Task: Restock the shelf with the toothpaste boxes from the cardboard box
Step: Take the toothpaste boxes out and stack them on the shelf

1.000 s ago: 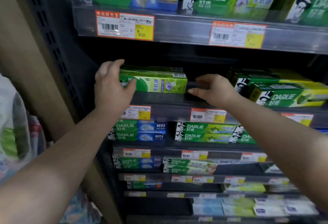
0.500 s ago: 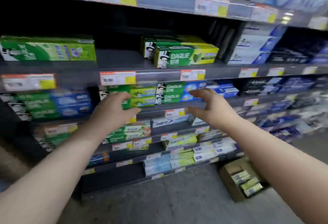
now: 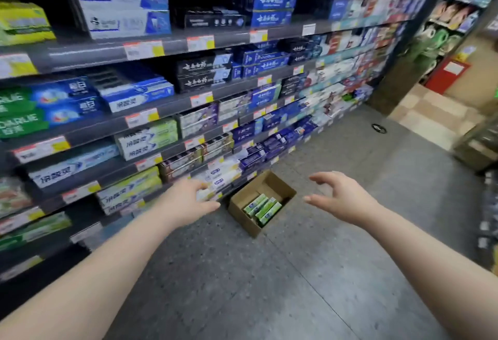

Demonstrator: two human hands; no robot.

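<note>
An open brown cardboard box sits on the grey floor against the foot of the shelf. Inside it lie several green toothpaste boxes, packed toward its near right side. My left hand hovers just left of the box, fingers relaxed and empty. My right hand hovers to the right of it, fingers spread and slightly bent, holding nothing. Both hands are above the floor and apart from the box. The shelf runs along the left, with green Darlie boxes at its far left edge.
The shelf rows hold many blue, white, black and green toothpaste cartons behind price tags. Grey floor stretches ahead and to the right. A low display stands at the right, and a red cabinet further back.
My hands left the green box on the shelf and dropped away empty. My view swung right and down, bringing the cardboard box on the floor between my hands.
</note>
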